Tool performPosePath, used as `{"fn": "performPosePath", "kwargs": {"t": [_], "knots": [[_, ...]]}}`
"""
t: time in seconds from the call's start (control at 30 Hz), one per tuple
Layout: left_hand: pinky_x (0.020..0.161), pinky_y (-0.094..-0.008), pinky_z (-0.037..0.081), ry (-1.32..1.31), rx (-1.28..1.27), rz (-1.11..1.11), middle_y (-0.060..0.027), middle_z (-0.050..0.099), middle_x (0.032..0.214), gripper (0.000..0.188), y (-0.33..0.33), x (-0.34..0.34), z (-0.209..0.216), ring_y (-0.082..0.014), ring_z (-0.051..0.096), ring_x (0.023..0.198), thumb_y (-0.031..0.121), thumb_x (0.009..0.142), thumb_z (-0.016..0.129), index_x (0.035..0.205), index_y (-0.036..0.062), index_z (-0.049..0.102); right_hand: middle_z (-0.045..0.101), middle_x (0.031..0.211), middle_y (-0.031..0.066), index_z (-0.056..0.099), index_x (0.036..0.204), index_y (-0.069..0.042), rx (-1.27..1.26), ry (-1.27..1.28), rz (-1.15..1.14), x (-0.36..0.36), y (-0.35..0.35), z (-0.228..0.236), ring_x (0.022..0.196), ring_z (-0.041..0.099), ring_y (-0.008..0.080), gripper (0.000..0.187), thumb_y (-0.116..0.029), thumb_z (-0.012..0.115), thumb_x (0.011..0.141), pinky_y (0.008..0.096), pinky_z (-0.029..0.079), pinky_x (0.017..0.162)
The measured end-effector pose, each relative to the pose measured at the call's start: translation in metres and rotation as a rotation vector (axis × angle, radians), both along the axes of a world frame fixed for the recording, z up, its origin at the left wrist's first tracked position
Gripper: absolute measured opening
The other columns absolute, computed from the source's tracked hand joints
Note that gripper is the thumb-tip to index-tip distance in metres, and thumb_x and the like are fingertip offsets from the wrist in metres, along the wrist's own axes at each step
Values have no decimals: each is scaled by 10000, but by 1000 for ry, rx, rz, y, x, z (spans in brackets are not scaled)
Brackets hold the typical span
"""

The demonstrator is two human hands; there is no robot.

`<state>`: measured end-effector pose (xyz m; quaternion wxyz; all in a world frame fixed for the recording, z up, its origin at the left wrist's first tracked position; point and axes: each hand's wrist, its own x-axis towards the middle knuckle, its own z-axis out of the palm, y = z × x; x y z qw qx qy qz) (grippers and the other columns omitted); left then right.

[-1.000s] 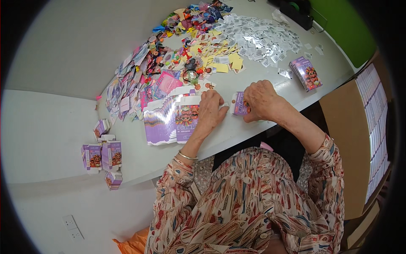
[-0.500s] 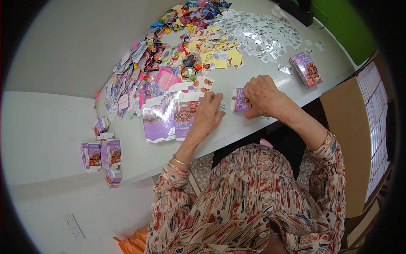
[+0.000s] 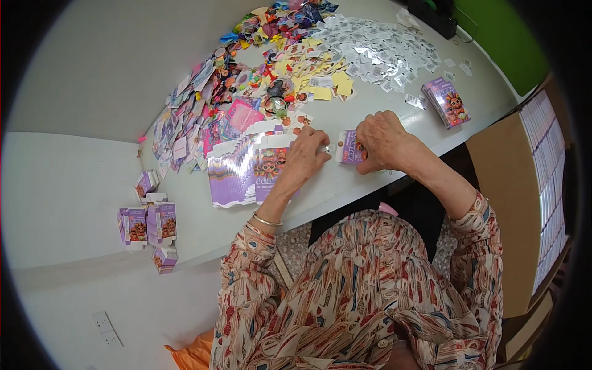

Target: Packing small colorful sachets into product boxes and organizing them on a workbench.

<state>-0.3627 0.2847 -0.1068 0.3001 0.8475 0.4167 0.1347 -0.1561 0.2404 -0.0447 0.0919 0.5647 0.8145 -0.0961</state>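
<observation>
My right hand (image 3: 383, 140) is wrapped round a small purple cardboard box (image 3: 348, 147) with a printed picture, lying over the table. The box's white end points left. My left hand (image 3: 304, 155) has its fingertips closed on a small clear piece (image 3: 328, 149) just left of that end; its exact kind is too small to tell. Under and beside my left wrist is a stack of flat purple cartons (image 3: 232, 177), fanned to the left.
Piles of small toys (image 3: 265, 28), cards (image 3: 185, 123), yellow stickers (image 3: 320, 92) and little white labels (image 3: 376, 52) cover the back. Folded boxes (image 3: 161, 222) stand left. A purple box (image 3: 446, 102) lies right, near a large carton (image 3: 502, 197) of packed boxes.
My left hand has shifted slightly up and right, and its fingers have closed on the small clear piece. My right hand and the box have barely moved.
</observation>
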Motion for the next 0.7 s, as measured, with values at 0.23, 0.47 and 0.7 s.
{"fn": "performPosePath", "kwargs": {"t": [0.23,0.47,0.7], "knots": [[686,-333,473,-99,57,-32,-99,562,941,304,0,0,-9,-229,572,726,58,726,700,991,-2,562,596,849,165,607,897,3,-127,79,-41,11,-2,-6,861,597,309,592,-492,721,593,377,434,812],[682,-336,464,-89,94,-65,-96,541,926,289,0,-1,-11,-220,564,748,65,735,698,971,6,544,585,855,160,578,952,5,32,151,3,21,-6,-22,848,592,316,625,-484,731,593,400,444,790],[674,-336,463,-131,107,-111,-96,532,956,286,-1,-7,-13,-224,562,744,62,741,693,973,4,536,588,849,152,581,998,-1,122,284,70,25,-3,-32,837,594,322,631,-443,735,574,405,473,745]]}}
